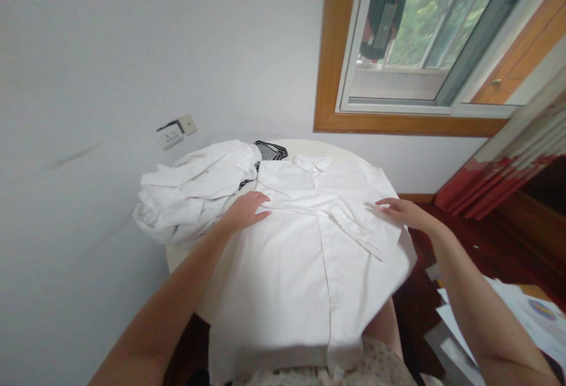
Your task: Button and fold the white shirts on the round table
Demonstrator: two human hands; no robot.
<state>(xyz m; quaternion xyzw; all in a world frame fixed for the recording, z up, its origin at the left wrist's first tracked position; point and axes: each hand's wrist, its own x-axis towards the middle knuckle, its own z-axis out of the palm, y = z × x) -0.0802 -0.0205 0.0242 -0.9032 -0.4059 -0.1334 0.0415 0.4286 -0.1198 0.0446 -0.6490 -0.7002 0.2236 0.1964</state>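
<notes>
A white, collared, button-front shirt [283, 256] lies spread on a round, pale table [347, 151], its collar [312, 165] toward the far side and its hem toward the person. The body is longer than the tabletop is deep, which seems to be why the near end drapes over the edge almost into the person's lap. The long sleeves appear to be laid inward across the chest, probably so that they sit within the shirt's outline; one cuff ends in a slanting strip right of the front placket [326, 280].

The left hand [245, 209] rests at the shirt's left side, its fingers close together and its thumb apart, with a visible gap and no cloth pinched between. The right hand [405, 214] lies over the right side, fingers loosely curved and slightly spread; I can't tell whether any fabric is caught beneath them. Placed opposite each other, the two hands look well set to steady the cloth.

The shirt's cotton-looking fabric is thin and matt, smooth over the lower front but ridged with soft creases around the sleeves. To the left, a crumpled heap of white cloth [190, 182] bulges past the table's rim, all rounded folds. Behind it peeks a black-and-white striped fabric [272, 151].
</notes>
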